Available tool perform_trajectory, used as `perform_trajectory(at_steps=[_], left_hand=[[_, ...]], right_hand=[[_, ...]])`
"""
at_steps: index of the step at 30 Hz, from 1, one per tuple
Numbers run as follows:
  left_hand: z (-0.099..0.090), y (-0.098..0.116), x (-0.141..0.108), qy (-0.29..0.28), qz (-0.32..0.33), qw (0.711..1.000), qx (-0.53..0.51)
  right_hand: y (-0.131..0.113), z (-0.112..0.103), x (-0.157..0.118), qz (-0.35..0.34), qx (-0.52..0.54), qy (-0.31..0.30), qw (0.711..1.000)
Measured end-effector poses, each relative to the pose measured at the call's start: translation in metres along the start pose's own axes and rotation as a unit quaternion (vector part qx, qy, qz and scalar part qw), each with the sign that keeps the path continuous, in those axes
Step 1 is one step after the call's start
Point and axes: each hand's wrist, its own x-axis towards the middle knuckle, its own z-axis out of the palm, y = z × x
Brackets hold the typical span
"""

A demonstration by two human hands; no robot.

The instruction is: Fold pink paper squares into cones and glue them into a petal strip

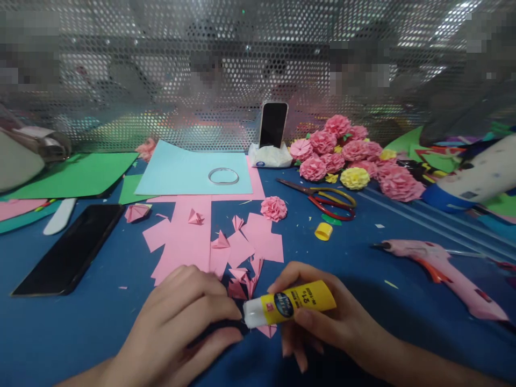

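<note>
My right hand (322, 317) is closed around a yellow glue stick (298, 303), uncapped, its white end pointing left. My left hand (189, 317) is closed too, thumb and forefinger bent towards each other right beside that white end. Whatever sits between those fingertips is hidden or too small to make out. Folded pink paper pieces (245, 277) lie just beyond the hands, and another pink paper piece (268, 330) shows under the glue stick. The yellow cap (323, 231) lies apart on the blue table (346, 252). Behind the folded pieces rests a round pink paper flower (274, 208).
Red-and-yellow-handled scissors (326, 201) and a pink glue gun (447, 277) lie to the right. Pink paper flowers (322, 142) are heaped behind. A black phone (72, 250) lies left; another phone (273, 124) stands before a perforated metal screen (169, 91). Light blue paper (181, 172) carries a ring.
</note>
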Motion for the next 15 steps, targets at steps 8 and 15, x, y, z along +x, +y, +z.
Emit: perform_trajectory(at_steps=[8,15], left_hand=[[-0.0015,-0.0004,0.0027,0.007,-0.003,1.000,0.006],[0.0014,-0.0028,-0.0021,0.001,-0.011,1.000,0.007]], right_hand=[[0.0057,0.0001,0.0002,0.011,0.045,-0.026,0.999],[0.0052,0.0009,-0.0005,0.017,0.041,-0.025,0.999]])
